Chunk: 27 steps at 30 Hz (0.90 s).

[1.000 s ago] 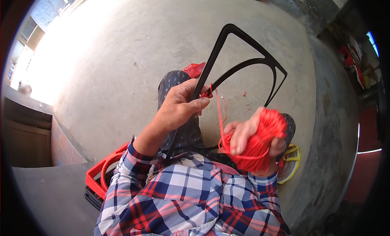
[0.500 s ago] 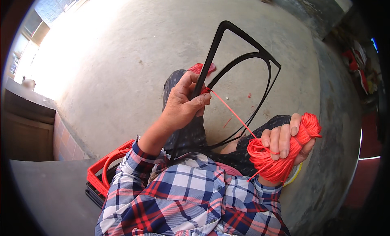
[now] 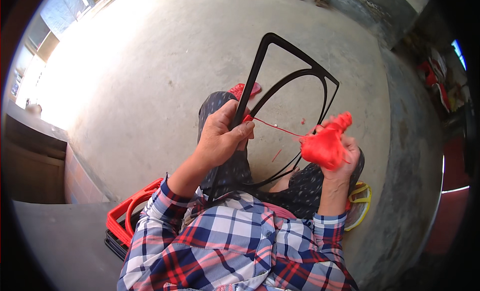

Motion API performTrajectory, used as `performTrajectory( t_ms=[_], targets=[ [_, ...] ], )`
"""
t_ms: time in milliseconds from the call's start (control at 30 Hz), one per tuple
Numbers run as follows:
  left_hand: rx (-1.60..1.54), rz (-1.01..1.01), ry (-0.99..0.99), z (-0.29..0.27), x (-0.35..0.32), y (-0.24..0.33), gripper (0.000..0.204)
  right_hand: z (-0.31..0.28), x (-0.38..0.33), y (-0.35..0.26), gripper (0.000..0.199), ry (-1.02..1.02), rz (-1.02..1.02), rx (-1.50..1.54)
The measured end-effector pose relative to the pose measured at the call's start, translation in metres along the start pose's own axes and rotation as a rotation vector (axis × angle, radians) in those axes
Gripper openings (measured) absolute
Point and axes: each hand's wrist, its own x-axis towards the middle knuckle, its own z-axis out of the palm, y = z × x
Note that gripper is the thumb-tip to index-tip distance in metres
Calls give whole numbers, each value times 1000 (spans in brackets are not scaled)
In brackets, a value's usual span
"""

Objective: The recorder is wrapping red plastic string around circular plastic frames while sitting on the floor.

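Observation:
A black frame [image 3: 256, 66], rectangular outside with a round ring inside it, stands tilted across my lap. My left hand [image 3: 223, 133] is closed on its left bar, thumb toward me, where red cord is wound round the bar and ring. From that winding a thin red strand [image 3: 277, 128] runs right to a bundle of red cord [image 3: 325, 148]. My right hand [image 3: 350, 153] grips this bundle beside the ring's right side; the bundle and fingers are smeared by motion. Part of the right fingers is hidden behind the cord.
More frames, a red one [image 3: 120, 218] over black ones, lie stacked by my left elbow. A yellow-edged sandal [image 3: 361, 207] is at my right, and a red shoe [image 3: 245, 90] lies beyond my left knee. Red cord scraps [image 3: 276, 154] dot the concrete floor.
My right hand has swung left and turned over with the cord bundle, bringing it close to the frame's right side. The strand now runs flatter. My left hand keeps its hold; the frame shifted slightly.

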Motion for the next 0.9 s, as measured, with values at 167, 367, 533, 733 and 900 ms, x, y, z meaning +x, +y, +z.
performTrajectory(
  t_ms=[167,367,533,733,900],
  targets=[
    [164,-17,0,11,2,7,15,74,-5,19,74,-195,30,-532],
    [672,562,-112,34,5,27,10,99,31,27,27,-150,-241,-918],
    [422,571,-240,29,11,28,15,71,27,23,32,-277,-53,-405],
    [300,474,-412,30,16,23,33,21,33,52,42,-136,341,37],
    [438,503,-365,28,13,23,24,79,46,40,38,-491,257,68]
  ],
)
